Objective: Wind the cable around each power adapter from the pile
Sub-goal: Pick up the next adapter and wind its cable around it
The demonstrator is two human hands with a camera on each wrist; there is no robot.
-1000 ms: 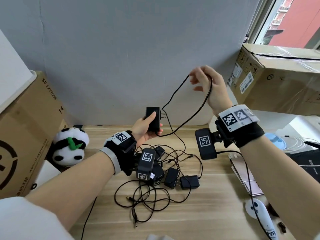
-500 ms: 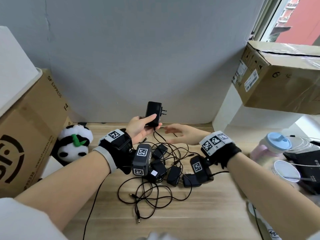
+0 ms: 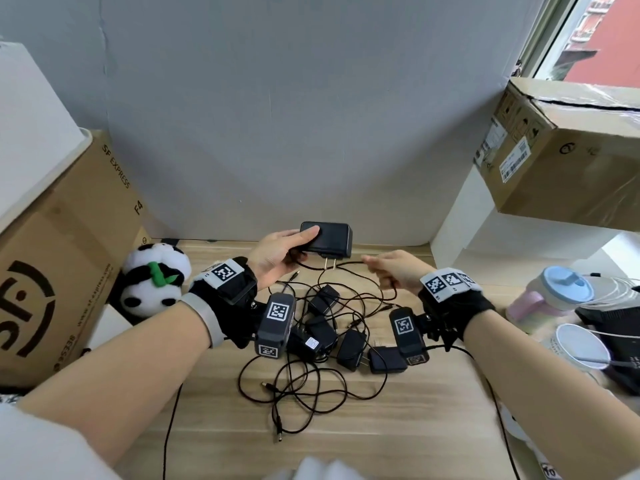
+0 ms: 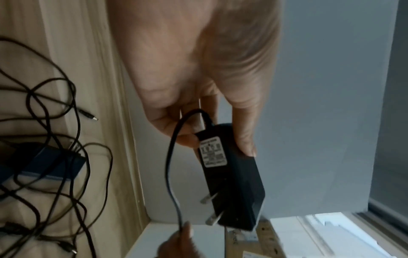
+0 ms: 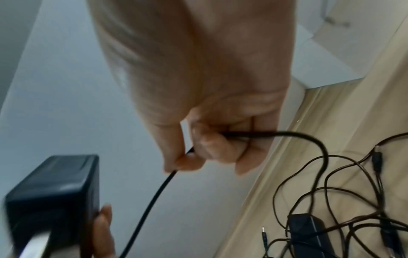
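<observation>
My left hand (image 3: 277, 254) grips a black power adapter (image 3: 327, 239) above the back of the wooden table (image 3: 398, 420), lying sideways with its prongs pointing down. In the left wrist view the adapter (image 4: 232, 174) shows its white label, with thumb and fingers round its near end. Its black cable (image 3: 349, 265) runs right into my right hand (image 3: 391, 271), which pinches it. The right wrist view shows the cable (image 5: 154, 197) passing through my curled fingers (image 5: 209, 150). A pile of several black adapters (image 3: 349, 344) with tangled cables lies on the table below both hands.
A large cardboard box (image 3: 59, 258) and a panda plush (image 3: 156, 275) stand at the left. Another cardboard box (image 3: 561, 157) sits on a white ledge at the right. A pink bottle with a blue lid (image 3: 550, 292) and a white cup (image 3: 581, 348) stand at the right edge.
My right hand came down from high by the wall to table height and now pinches the cable just right of the adapter. The left hand turned the adapter from upright to sideways.
</observation>
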